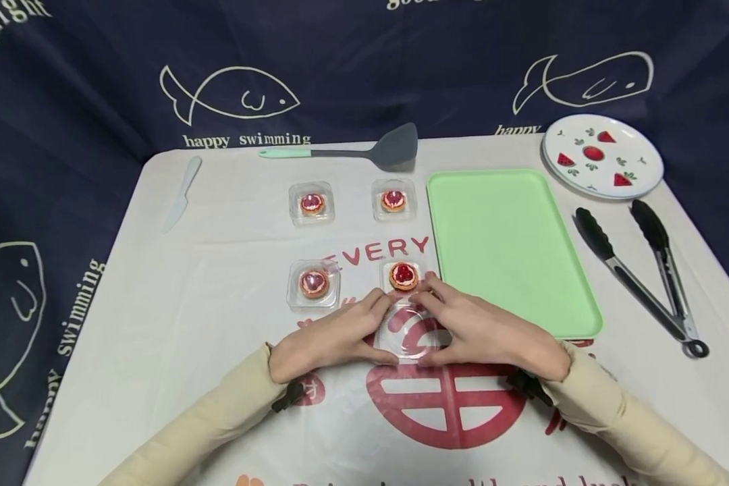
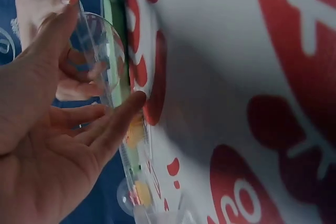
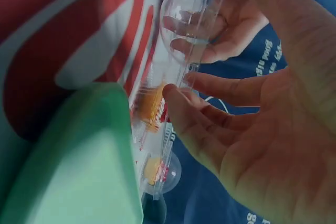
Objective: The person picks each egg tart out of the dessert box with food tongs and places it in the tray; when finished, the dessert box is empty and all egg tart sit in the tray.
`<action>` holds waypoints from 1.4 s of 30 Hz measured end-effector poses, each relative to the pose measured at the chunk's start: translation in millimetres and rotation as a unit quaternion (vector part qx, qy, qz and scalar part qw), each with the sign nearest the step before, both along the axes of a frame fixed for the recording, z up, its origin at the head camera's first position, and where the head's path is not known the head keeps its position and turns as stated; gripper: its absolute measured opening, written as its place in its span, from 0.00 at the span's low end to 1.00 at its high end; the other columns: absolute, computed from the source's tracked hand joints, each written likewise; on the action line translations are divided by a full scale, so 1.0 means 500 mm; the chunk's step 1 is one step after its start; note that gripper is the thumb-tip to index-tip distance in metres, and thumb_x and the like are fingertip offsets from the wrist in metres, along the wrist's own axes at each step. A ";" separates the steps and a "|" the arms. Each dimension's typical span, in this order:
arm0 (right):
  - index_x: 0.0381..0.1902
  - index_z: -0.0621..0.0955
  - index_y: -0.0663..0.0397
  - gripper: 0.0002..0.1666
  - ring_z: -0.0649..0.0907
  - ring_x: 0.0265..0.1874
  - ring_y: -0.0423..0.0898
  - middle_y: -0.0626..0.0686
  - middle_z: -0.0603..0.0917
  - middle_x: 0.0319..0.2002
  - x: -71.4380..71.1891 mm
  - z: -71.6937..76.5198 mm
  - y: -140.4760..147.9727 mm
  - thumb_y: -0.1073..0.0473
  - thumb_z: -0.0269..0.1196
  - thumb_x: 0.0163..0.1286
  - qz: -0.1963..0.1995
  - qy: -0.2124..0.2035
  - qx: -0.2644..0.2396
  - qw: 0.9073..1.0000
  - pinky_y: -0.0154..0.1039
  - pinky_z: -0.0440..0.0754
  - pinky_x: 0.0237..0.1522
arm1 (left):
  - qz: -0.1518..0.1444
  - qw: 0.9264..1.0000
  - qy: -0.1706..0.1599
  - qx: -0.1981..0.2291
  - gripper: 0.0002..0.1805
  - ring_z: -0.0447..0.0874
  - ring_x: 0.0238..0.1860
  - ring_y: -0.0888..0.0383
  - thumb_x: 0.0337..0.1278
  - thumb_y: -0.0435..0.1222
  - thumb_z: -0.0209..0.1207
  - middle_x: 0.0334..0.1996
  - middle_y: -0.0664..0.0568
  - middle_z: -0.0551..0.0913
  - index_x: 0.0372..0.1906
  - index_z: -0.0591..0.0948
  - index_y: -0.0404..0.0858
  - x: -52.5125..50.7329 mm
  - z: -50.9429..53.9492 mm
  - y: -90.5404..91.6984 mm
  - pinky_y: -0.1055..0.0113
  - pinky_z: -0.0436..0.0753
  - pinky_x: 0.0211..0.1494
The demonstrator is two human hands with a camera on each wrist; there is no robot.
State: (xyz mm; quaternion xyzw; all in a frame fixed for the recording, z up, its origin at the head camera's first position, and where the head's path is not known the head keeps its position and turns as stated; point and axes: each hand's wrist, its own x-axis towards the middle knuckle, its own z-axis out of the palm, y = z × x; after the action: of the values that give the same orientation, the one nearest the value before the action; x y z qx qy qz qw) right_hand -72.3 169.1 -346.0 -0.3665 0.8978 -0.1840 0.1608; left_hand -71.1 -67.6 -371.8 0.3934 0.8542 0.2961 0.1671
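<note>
In the head view, a clear plastic box stands opened, a small tart with red topping (image 1: pixel 403 277) in its base. Its domed clear lid (image 1: pixel 408 332) lies folded toward the person. The left hand (image 1: pixel 343 332) pinches the lid's left edge, thumb at the near corner, fingers by the hinge side. On the opposite edge the right hand (image 1: pixel 481 329) grips in the same way. Both wrist views show the dome of the lid (image 3: pixel 184 19) between the hands, above the cloth. Beside the left hand sits a closed box with another tart (image 1: pixel 314 284).
Two more boxed tarts (image 1: pixel 312 204) (image 1: pixel 393 200) stand farther back. A green tray (image 1: pixel 510 250) lies right of the hands. Around these are black-tipped tongs (image 1: pixel 662 283), a fruit-patterned plate (image 1: pixel 626 145), a grey spatula (image 1: pixel 395 148) and a pale knife (image 1: pixel 183 192).
</note>
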 end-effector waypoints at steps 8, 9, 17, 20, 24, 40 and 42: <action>0.55 0.75 0.61 0.51 0.75 0.40 0.45 0.52 0.75 0.45 0.008 -0.014 -0.014 0.35 0.78 0.41 0.021 0.096 0.023 0.995 0.42 0.81 0.44 | -0.018 0.995 0.089 -0.051 0.44 0.72 0.38 0.59 0.48 0.53 0.70 0.47 0.49 0.68 0.62 0.69 0.28 0.005 -0.001 0.007 0.69 0.79 0.44; 0.56 0.75 0.61 0.52 0.75 0.41 0.45 0.52 0.75 0.45 0.009 -0.015 -0.014 0.34 0.78 0.41 0.021 0.099 0.027 0.994 0.42 0.81 0.44 | -0.019 0.994 0.094 -0.055 0.43 0.71 0.39 0.59 0.48 0.54 0.70 0.46 0.49 0.67 0.61 0.69 0.29 0.005 -0.002 0.007 0.69 0.79 0.44; 0.52 0.72 0.56 0.47 0.72 0.36 0.42 0.47 0.73 0.39 0.016 -0.005 -0.015 0.36 0.78 0.42 -0.004 0.063 0.030 0.998 0.39 0.78 0.40 | -0.014 0.992 0.107 -0.069 0.46 0.71 0.40 0.60 0.48 0.58 0.69 0.46 0.50 0.69 0.64 0.68 0.30 0.009 -0.003 0.006 0.67 0.79 0.46; 0.54 0.72 0.56 0.48 0.72 0.38 0.42 0.48 0.74 0.42 0.015 0.005 -0.012 0.35 0.77 0.43 -0.017 0.046 0.020 0.999 0.38 0.79 0.42 | -0.002 0.995 0.083 -0.053 0.47 0.72 0.40 0.60 0.49 0.57 0.68 0.47 0.50 0.71 0.67 0.65 0.32 0.009 0.003 -0.001 0.66 0.79 0.47; 0.55 0.74 0.59 0.44 0.73 0.39 0.43 0.50 0.76 0.43 0.005 0.023 -0.011 0.36 0.74 0.50 -0.021 0.058 0.000 0.998 0.40 0.79 0.43 | 0.026 0.999 0.031 -0.013 0.40 0.75 0.46 0.58 0.55 0.53 0.66 0.50 0.48 0.74 0.65 0.67 0.34 0.001 0.016 -0.022 0.64 0.79 0.53; 0.70 0.65 0.60 0.47 0.78 0.54 0.54 0.59 0.73 0.63 -0.088 0.049 -0.137 0.44 0.69 0.61 -0.054 -0.107 -0.130 0.984 0.48 0.78 0.58 | 0.243 0.956 0.005 0.165 0.23 0.74 0.59 0.40 0.68 0.35 0.56 0.57 0.35 0.75 0.62 0.71 0.26 -0.088 0.006 -0.168 0.48 0.73 0.64; 0.70 0.65 0.60 0.47 0.76 0.59 0.53 0.59 0.73 0.64 -0.100 0.044 -0.159 0.44 0.70 0.60 -0.057 -0.114 -0.132 0.983 0.48 0.76 0.61 | 0.255 0.951 -0.016 0.172 0.23 0.74 0.60 0.40 0.70 0.34 0.54 0.58 0.34 0.74 0.62 0.70 0.24 -0.097 -0.006 -0.186 0.48 0.73 0.65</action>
State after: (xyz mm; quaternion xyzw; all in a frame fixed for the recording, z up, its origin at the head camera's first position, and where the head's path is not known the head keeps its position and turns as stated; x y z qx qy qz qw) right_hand -122.3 89.7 -324.2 -0.3096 0.8606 -0.3501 0.2022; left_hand -119.4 -160.3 -374.7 0.1804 0.8595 0.4773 0.0300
